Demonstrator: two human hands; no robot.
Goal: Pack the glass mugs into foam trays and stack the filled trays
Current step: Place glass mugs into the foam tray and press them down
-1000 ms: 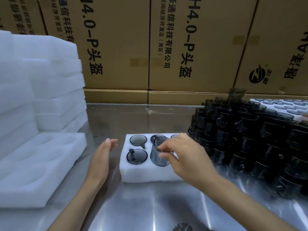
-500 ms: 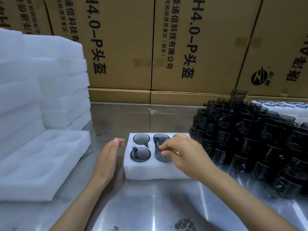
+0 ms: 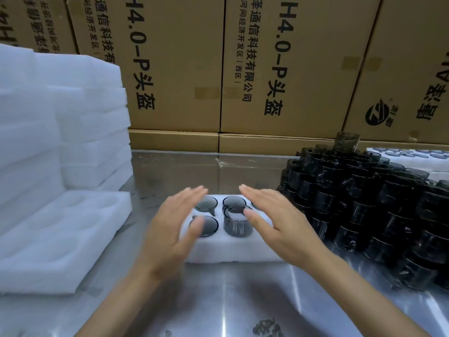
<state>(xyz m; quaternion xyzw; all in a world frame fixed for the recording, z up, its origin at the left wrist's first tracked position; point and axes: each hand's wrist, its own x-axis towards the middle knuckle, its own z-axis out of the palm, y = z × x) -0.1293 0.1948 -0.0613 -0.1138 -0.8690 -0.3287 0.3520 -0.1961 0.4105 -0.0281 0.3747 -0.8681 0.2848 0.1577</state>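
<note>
Tray: the foam tray [image 3: 233, 251] lies on the steel surface [image 3: 243, 295], mugs seated in its pockets.
Raised mug: one glass mug [image 3: 237, 221] stands proud, between both hands.
Left hand [image 3: 170, 237]: fingers straight, holding nothing.
Right hand [image 3: 277, 222]: flat, empty.

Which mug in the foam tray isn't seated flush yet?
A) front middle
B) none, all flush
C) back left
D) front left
A: the front middle mug stands up above the top of the foam tray, its wall showing, while the mugs beside and behind it show only their rims level with the foam.
</note>
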